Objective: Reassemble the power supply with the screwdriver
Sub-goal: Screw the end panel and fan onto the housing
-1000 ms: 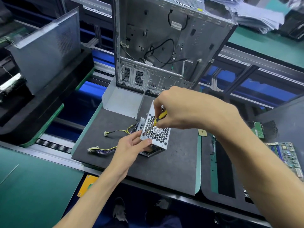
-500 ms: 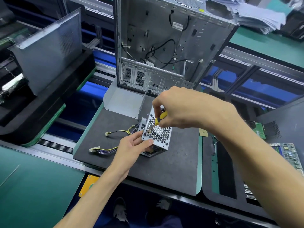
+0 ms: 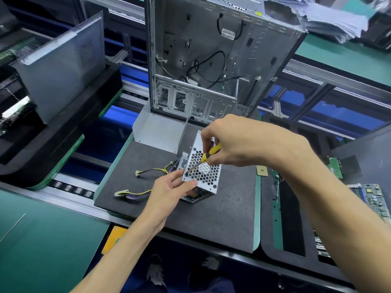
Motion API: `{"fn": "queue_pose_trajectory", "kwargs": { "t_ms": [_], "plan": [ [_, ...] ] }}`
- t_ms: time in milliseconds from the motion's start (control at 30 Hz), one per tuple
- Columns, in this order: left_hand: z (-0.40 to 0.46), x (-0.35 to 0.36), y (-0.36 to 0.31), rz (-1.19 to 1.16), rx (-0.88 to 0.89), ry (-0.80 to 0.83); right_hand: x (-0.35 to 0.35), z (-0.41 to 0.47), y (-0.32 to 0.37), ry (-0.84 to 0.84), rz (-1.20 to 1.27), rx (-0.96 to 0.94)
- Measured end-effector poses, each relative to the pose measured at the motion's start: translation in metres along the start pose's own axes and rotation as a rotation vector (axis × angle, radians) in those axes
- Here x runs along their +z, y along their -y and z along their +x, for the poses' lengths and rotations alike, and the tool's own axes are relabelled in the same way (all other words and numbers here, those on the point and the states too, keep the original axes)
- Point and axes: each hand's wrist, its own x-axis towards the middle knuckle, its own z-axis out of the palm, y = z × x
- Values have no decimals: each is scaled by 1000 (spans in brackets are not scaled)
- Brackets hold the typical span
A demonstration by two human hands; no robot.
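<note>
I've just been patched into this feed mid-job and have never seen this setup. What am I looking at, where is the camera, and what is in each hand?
There is no machine here: a person works with bare hands, and the one picture comes from a camera on their head, looking down. The left hand steadies a small metal power supply with a honeycomb grille, which sits on a dark mat. The right hand grips a yellow-handled screwdriver, its tip at the grille's lower left corner. Loose cables trail from the box to the left. Behind stands an open computer case, and circuit boards lie to the right.
</note>
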Motion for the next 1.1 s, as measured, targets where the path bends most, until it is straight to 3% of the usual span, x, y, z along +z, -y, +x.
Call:
{"fn": "queue_pose_trajectory", "kwargs": {
  "t_ms": [1100],
  "plan": [
    [-2, 4, -3, -21, 7, -6, 6, -12, 2, -35, -3, -12]
  ]
}}
